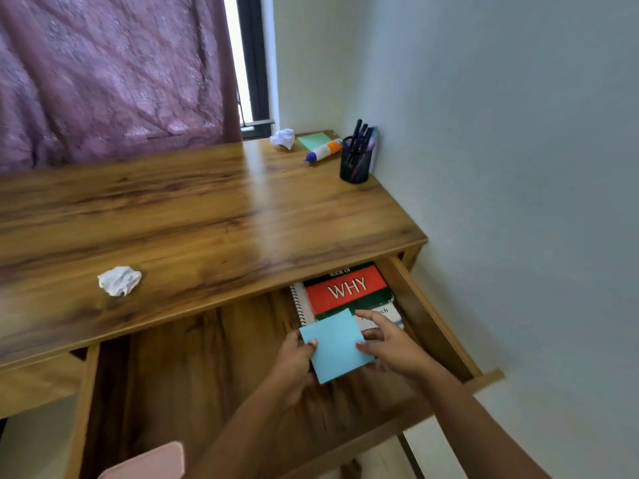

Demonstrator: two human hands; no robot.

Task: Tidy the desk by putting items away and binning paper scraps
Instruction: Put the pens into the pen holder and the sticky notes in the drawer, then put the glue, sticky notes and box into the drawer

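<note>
While drawer [430,316] open, desk [207,209] beside wall [518,167].

I hold a blue sticky pad [337,345] over the open drawer [207,375], my left hand [294,366] pinching its left edge and my right hand [394,350] pinching its right. In the drawer's far right corner a red WHY book [347,288] lies on a spiral notebook [301,305]. Beyond the drawer, on the desktop [207,209], lie a crumpled paper ball [120,281] and, farther back, another ball [283,138], a glue bottle [323,151] and a pen holder [355,165].
</note>
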